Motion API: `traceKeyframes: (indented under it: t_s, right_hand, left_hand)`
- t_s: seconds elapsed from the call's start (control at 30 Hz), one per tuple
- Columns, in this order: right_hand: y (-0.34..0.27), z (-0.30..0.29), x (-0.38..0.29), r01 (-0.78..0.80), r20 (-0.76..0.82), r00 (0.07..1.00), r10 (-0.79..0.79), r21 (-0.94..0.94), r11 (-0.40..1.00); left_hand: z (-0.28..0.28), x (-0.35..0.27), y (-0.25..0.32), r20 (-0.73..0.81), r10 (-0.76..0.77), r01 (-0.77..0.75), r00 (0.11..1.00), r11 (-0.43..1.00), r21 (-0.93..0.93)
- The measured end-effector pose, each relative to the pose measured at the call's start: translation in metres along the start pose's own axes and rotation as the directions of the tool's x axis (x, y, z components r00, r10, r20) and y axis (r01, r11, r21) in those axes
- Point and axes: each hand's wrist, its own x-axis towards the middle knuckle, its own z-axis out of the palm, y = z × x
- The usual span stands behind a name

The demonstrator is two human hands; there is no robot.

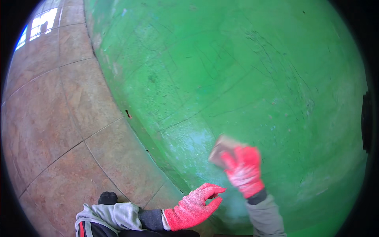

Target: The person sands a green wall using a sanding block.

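My right hand [245,169], in a red work glove dusted white, grips a brown sanding block [222,148] against the green painted wall [189,89]. The block and the fingers are blurred. Below and to the left of it, my left hand [197,206] wears a matching red glove. Its thumb and fingers are apart, with nothing between them. Pale whitish patches [192,145] lie on the paint just left of the block. Dark scratches and scuffs run over the green surface.
Brown floor tiles [59,118] meet the wall's base along a curved-looking line on the left. A small chipped hole [128,114] breaks the green edge there. My dark-covered foot [107,198] is on the tiles. A dark object [366,121] shows at the far right rim.
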Motion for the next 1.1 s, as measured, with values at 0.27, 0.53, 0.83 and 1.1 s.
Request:
traceKeyframes:
  t_s: [0.27,0.53,0.83,1.1]
  right_hand:
    - [0.116,-0.139,0.096,-0.718,-0.645,0.575,0.503,-0.103,0.688]
    - [-0.002,-0.025,0.07,0.124,-0.19,0.97,-0.15,-0.143,0.982]
    - [0.131,-0.156,0.104,-0.546,-0.666,0.676,0.316,-0.165,0.821]
    - [-0.011,-0.03,0.065,0.274,-0.099,0.953,-0.286,-0.123,0.954]
  left_hand:
    - [0.002,-0.005,0.003,-0.063,-0.007,0.008,0.998,1.0,0.014]
    - [-0.004,-0.002,0.01,-0.121,0.154,-0.149,0.981,0.988,0.045]
    - [0.001,-0.001,0.014,-0.081,-0.019,0.022,0.997,0.999,0.04]
    - [0.004,0.0,0.013,-0.072,0.142,-0.14,0.987,0.989,0.041]
